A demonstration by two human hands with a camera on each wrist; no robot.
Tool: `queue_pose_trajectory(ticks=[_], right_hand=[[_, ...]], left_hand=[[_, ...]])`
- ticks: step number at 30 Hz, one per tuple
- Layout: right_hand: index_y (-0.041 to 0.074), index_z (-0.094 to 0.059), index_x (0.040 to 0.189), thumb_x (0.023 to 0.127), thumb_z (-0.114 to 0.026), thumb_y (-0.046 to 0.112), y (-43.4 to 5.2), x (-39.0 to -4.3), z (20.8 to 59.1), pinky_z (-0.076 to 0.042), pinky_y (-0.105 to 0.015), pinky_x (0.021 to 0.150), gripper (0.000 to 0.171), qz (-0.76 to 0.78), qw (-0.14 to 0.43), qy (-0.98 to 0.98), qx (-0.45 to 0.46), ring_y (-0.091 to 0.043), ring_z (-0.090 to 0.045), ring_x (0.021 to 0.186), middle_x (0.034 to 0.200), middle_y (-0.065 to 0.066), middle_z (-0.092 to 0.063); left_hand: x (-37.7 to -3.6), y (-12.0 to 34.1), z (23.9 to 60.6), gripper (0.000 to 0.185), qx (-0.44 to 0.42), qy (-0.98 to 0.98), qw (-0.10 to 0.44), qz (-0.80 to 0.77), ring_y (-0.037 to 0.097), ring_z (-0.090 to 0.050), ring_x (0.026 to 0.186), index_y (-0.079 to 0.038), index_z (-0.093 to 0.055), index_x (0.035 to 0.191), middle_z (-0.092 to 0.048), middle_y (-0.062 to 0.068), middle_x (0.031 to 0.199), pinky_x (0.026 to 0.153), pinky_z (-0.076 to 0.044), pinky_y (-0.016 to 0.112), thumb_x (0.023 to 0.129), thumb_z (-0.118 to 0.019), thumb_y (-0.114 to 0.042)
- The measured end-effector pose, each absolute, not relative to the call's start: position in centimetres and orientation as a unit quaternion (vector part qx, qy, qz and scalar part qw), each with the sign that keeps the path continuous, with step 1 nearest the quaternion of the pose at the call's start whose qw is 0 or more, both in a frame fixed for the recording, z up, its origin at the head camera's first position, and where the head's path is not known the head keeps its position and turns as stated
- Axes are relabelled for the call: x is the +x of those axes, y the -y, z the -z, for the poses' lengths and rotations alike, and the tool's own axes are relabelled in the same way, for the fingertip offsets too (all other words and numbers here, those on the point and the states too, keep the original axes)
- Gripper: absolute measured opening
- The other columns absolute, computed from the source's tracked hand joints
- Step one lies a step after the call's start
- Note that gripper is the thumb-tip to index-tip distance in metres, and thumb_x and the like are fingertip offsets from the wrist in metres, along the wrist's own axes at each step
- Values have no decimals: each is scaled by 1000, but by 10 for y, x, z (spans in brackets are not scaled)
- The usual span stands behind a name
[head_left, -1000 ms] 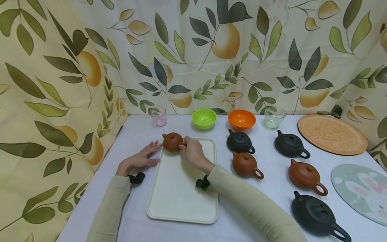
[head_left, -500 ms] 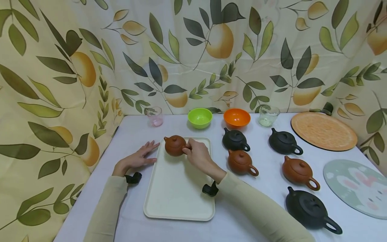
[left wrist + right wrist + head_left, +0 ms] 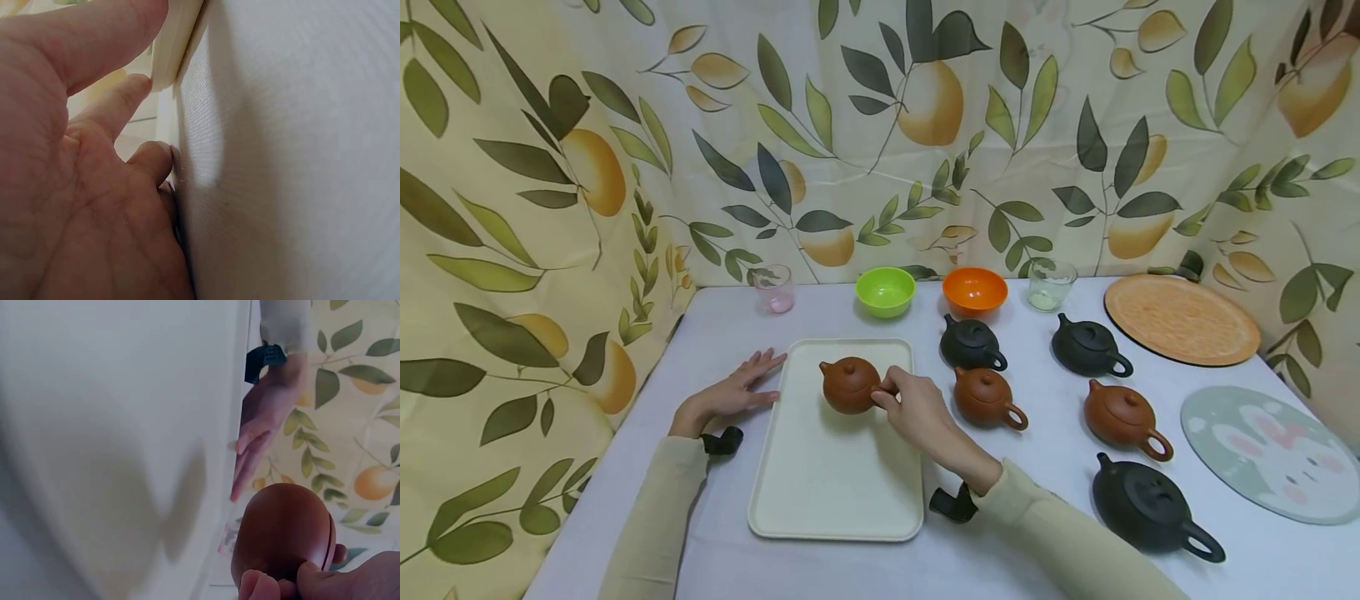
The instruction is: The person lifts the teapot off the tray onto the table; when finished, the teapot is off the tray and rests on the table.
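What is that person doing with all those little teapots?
A person's right hand grips a small brown clay teapot by its handle, over the cream rectangular tray. Whether it touches the tray is unclear. The left hand lies flat on the white table, fingertips at the tray's left edge. Five more teapots, brown and black, sit on the table to the right, with a green bowl and an orange bowl behind.

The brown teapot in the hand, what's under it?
Under the brown teapot is the cream tray, on the white table. The right hand pinches its handle. Whether it touches the tray can't be seen.
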State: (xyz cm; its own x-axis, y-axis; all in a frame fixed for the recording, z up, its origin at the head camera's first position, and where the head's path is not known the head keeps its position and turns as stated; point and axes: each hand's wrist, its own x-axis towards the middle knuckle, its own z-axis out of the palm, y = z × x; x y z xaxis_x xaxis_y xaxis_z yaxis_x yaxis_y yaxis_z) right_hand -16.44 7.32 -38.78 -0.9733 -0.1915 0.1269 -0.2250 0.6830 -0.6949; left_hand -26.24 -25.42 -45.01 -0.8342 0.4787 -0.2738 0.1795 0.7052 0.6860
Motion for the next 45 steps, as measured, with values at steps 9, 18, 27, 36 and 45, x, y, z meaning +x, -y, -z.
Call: queue_pose_trajectory(ticks=[9, 18, 27, 36, 45], right_hand=[[13, -61, 83, 90, -70, 15, -97, -140, 390, -33, -21, 47, 12, -376, 11, 923, 85, -11, -44, 54, 67, 3, -58], [14, -61, 81, 88, -72, 12, -124, -115, 393, -36, -21, 48, 13, -378, 11, 923, 70, -10, -46, 54, 68, 3, -59], [14, -61, 85, 89, -71, 13, -152, -91, 399, -38, -22, 50, 11, -366, -24, 930, 10, -10, -50, 55, 67, 2, -62], [14, -62, 91, 90, -70, 17, -177, -73, 406, -35, -23, 51, 8, -347, -61, 935, -41, -11, -49, 55, 62, 5, -58], [15, -63, 95, 91, -68, 19, -199, -65, 408, -35, -24, 51, 7, -330, -95, 937, -67, -13, -48, 58, 63, 3, -56]], left_hand=[[-264, 255, 452, 79, 183, -897, 222, -335, 41, 16, 148, -21, -20, 157, 5, 14, 164, 111, 8, 70, 93, -62, -41], [-262, 260, 452, 79, 198, -897, 206, -338, 42, 14, 148, -18, -21, 157, 3, 17, 164, 111, 7, 70, 93, -62, -40], [-262, 263, 452, 78, 207, -893, 205, -343, 43, 14, 148, -15, -22, 156, 3, 21, 163, 112, 8, 69, 94, -63, -37], [-262, 266, 451, 78, 204, -892, 205, -347, 42, 14, 148, -16, -22, 157, 3, 20, 163, 111, 8, 69, 94, -63, -36], [-259, 273, 452, 78, 194, -893, 202, -353, 41, 15, 148, -16, -22, 156, 3, 19, 164, 111, 8, 69, 93, -63, -37]])
